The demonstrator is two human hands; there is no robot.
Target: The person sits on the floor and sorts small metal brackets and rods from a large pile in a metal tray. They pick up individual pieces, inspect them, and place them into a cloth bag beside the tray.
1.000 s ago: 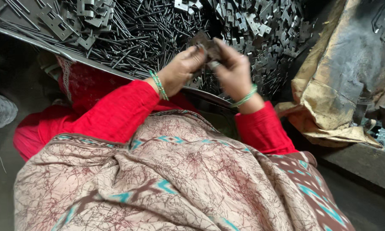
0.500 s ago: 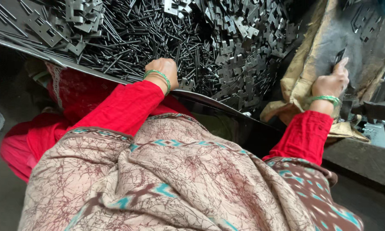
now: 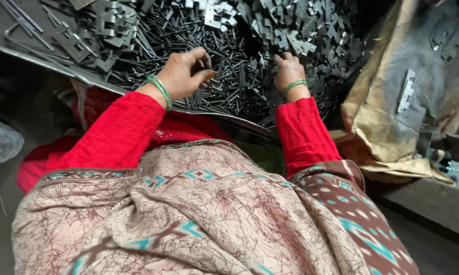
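My left hand [image 3: 185, 73] hovers over a heap of thin dark metal pins [image 3: 239, 91], thumb and fingertips pinched together on a pin. My right hand [image 3: 287, 70] rests fingers-down on a pile of flat notched metal plates [image 3: 311, 35], fingers apart; I cannot see anything gripped in it. Both wrists wear green bangles and red sleeves. Pins and plates fill a shallow metal tray [image 3: 61, 66] in front of my lap.
More grey plates [image 3: 102, 25] lie at the tray's far left. A brown sack [image 3: 392, 127] sits to the right with a pale metal piece [image 3: 407, 91] and several more plates on it. Patterned cloth [image 3: 204, 219] covers my lap.
My right hand has come back from the sack on the right to the pile of plates. My left hand has lifted off the pins with its fingers pinched.
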